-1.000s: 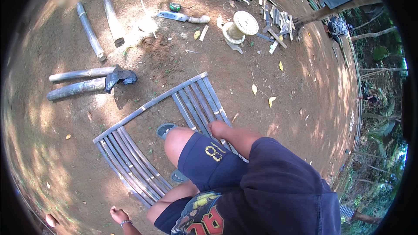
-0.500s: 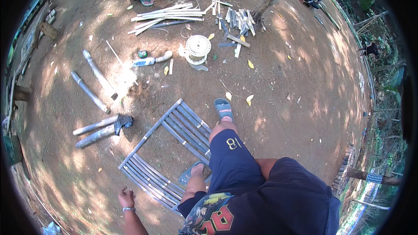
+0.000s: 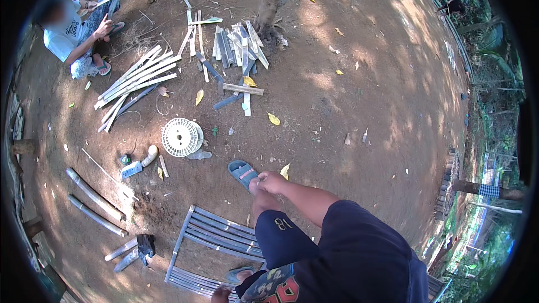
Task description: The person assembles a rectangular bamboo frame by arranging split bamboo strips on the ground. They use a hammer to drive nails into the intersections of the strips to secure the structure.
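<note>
My right hand (image 3: 270,182) reaches down to my right ankle, just above the grey sandal (image 3: 243,173). Its fingers are bent and pressed together against the ankle; whatever they may hold is too small to make out. At the lower edge, my left hand (image 3: 222,294) is only partly in view, by the slats of the bamboo frame (image 3: 178,251), and its fingers are hard to see. This frame lies on the ground, with dark bamboo slats in two sections and my left foot (image 3: 241,274) beside them.
A white spool (image 3: 181,136) stands beyond the frame, near a white power strip (image 3: 132,169). Bamboo poles (image 3: 95,193) lie left. Split bamboo strips (image 3: 137,78) and shorter pieces (image 3: 238,45) are piled farther off. Another person (image 3: 73,33) squats at upper left, holding a pale strip.
My right hand has come into view and down to my ankle. My left hand has dropped toward the lower edge. The view has shifted rightward, and the squatting person shows more fully.
</note>
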`<state>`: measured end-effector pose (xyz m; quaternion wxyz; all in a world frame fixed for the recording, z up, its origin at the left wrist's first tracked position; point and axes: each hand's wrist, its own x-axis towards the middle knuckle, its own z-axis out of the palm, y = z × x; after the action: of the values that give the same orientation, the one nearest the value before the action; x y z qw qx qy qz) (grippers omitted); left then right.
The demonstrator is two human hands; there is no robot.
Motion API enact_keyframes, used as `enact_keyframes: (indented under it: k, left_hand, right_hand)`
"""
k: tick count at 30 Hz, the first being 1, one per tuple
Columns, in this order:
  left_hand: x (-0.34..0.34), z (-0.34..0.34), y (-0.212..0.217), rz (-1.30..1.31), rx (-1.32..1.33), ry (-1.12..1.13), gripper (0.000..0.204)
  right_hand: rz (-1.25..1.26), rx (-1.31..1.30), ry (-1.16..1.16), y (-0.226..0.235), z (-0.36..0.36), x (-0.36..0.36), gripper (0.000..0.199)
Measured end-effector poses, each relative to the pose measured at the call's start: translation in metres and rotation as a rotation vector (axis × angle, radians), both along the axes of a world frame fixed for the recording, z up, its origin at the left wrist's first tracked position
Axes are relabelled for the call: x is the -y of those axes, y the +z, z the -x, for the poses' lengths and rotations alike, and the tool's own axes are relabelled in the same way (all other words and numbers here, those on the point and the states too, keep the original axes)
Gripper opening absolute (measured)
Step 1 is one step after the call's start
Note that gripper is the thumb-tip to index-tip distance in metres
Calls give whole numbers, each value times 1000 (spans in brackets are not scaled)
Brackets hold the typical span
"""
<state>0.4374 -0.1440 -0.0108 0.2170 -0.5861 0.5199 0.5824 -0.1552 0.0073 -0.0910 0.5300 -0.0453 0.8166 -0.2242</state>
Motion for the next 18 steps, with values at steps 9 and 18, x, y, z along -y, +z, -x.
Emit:
enact_keyframes:
  k: [9, 18]
  left_hand:
    - [65, 347, 57, 9, -274, 305, 39]
    - [-29, 145, 40, -276, 571, 132, 43]
  right_hand:
    - [-392, -120, 374, -97, 252, 65, 55]
    - [-356, -507, 480, -177, 340, 145, 46]
